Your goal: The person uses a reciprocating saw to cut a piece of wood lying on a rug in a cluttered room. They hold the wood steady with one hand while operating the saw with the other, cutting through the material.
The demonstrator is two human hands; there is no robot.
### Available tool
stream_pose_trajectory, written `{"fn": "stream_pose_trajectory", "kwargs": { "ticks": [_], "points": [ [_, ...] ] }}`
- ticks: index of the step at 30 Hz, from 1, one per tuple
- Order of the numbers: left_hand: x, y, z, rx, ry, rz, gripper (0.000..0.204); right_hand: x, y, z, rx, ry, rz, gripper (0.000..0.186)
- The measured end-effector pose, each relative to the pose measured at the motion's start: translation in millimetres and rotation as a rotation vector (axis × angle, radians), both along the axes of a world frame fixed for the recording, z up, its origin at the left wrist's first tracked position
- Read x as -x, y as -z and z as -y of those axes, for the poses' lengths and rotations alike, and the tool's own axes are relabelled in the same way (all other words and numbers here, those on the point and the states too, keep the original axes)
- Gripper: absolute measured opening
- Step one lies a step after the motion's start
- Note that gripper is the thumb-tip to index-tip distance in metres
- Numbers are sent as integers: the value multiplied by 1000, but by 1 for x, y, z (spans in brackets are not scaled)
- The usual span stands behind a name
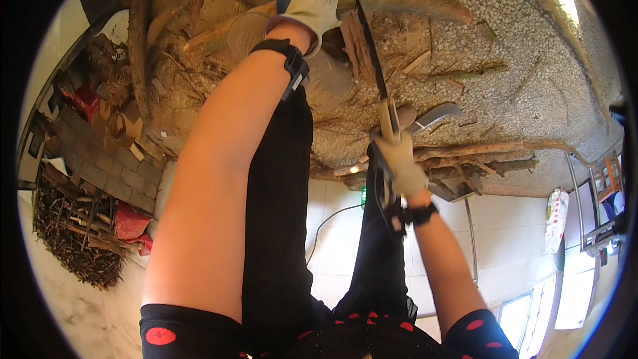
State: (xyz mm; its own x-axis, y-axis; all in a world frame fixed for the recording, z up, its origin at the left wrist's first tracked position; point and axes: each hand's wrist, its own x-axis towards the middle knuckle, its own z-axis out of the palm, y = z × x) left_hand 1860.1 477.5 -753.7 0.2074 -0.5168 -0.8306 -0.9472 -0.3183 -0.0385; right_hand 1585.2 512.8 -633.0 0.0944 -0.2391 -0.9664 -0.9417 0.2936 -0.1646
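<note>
My left hand [307, 10], in a cream and blue glove, is closed on a branch [425, 4] lying across the speckled ground [531, 70] at the top of the view. My right hand [397, 159], in a similar glove, grips a saw [371, 46] by its handle; the long dark blade points up, just to the right of my left hand. A curved knife [435, 116] lies beside and partly behind my right hand. A split piece of wood [359, 50] is near the saw blade. My black-trousered legs stand below, either side of the view's middle.
Loose sticks are scattered around, with long branches [492, 147] along the ground's edge and another [143, 40] at upper left. At left are paving bricks [119, 173], a leaf pile [73, 239] and red bags [129, 219]. A white sack [557, 216] and metal frame [581, 206] stand at right.
</note>
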Motion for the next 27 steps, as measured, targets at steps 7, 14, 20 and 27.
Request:
{"fn": "stream_pose_trajectory", "kwargs": {
  "ticks": [7,14,20,27],
  "points": [
    [0,0,-1,6,-16,-36,63,-86,119,27,-249,564,90,41],
    [-1,-4,4,-5,9,-36,64,19,-2,-15,53,21,146,32],
    [-3,-2,-3,46,-9,-35,63,-85,134,28,-124,429,82,22],
    [-2,-3,5,31,15,-16,64,6,0,-19,6,149,36,40]
  ]
}}
